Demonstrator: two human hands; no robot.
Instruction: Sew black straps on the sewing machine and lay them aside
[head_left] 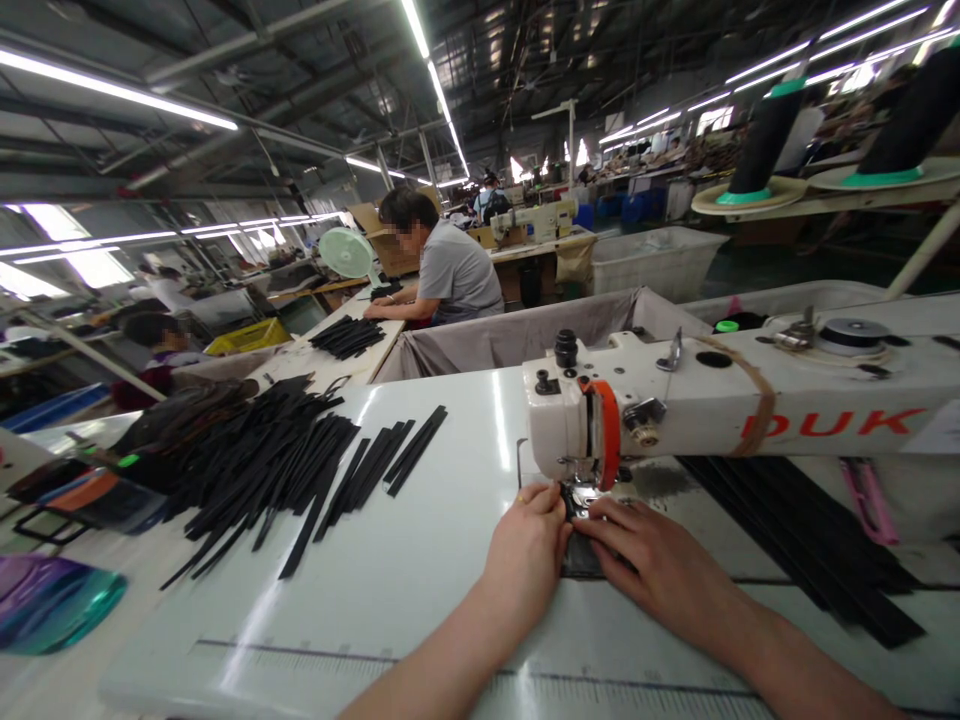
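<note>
A white sewing machine (697,395) with an orange guard stands at the right of the pale table. My left hand (527,540) is at the needle area, its fingers pressed together on a small black piece (568,500). Opposite it, my right hand (645,550) lies over the machine bed with its fingers extended beside the presser foot, the fingertips near the same black piece. Many black strips (270,460) are heaped on the left of the table, with a few laid out separately (416,450). More long black strips (802,540) lie under the machine arm.
Pink snips (868,500) lie behind the right strips. Thread cones (772,140) stand at the upper right. A printed ruler (375,665) runs along the front. Across the table, a person in grey (459,270) works beside a green fan (347,252). A purple-teal object (56,605) sits far left.
</note>
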